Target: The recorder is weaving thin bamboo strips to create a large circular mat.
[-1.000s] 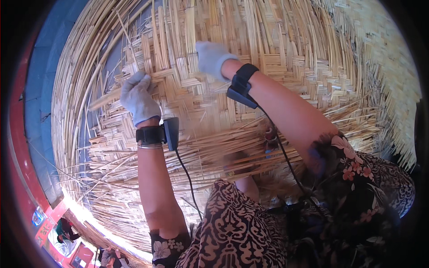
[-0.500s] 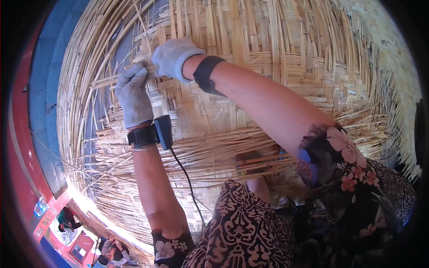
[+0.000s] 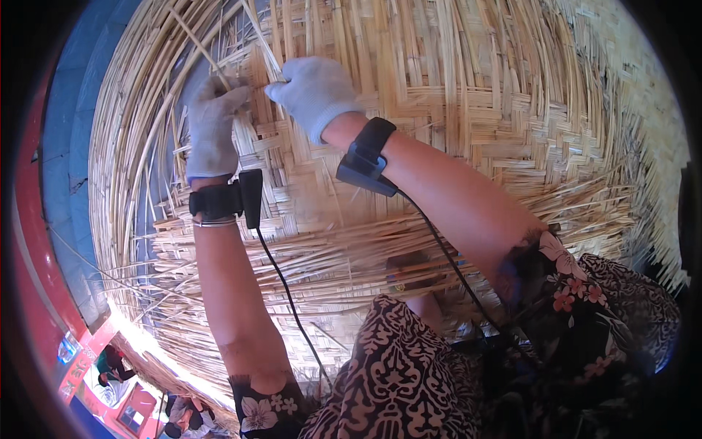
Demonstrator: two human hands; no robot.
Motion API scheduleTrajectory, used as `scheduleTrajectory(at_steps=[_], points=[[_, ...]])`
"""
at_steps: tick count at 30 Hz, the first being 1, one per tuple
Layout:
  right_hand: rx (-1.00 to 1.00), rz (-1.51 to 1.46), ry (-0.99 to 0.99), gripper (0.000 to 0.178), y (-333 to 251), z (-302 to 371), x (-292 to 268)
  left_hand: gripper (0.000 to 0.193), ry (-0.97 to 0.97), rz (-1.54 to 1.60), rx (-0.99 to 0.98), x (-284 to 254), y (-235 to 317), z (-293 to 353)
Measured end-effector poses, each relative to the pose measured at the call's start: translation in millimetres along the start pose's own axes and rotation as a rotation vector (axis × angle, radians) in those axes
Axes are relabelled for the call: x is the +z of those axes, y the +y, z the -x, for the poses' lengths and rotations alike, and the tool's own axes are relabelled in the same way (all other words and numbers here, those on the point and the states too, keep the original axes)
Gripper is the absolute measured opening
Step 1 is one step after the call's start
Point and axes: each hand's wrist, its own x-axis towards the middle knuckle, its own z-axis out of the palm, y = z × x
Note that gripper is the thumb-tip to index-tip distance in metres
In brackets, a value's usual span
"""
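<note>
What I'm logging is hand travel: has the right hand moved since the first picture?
Yes: judged against the mat, the right hand has moved left, closer to the left hand.

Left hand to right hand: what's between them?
Head view: only strips of the woven mat show between the left hand and right hand.

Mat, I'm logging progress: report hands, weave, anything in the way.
Left hand at thin strip, right hand at pale strip; grips unclear. Mat partly woven. Loose strips across it, nearer the body.
</note>
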Motion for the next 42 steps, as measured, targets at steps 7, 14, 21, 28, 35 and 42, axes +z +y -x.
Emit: scheduleTrajectory(at_steps=[7,14,21,28,35,42], points=[[0.077,0.022,-0.011,0.03,-12.4,4.6,3.2,0.018,-0.156,-0.059,-0.234,-6.6,-1.3,-10.0],[-0.074,0.255,-0.302,0.021,-0.5,-30.7,39.6,0.027,-0.096,0.334,0.057,-5.4,-16.2,7.2],[-0.119,0.288,-0.376,0.018,-18.9,-9.3,34.4,0.016,0.49,0.275,-0.111,-20.0,-51.3,29.2],[-0.199,0.27,-0.297,0.024,-36.2,21.5,-3.6,0.019,0.49,0.199,0.164,-28.8,-49.4,51.1],[-0.207,0.311,0.114,0.046,52.2,94.0,-65.9,0.037,0.448,-0.774,0.031,10.9,-17.1,70.1],[-0.218,0.614,-0.125,0.059,90.8,93.1,-78.3,0.054,-0.024,-1.515,0.511,113.6,-19.5,83.4]])
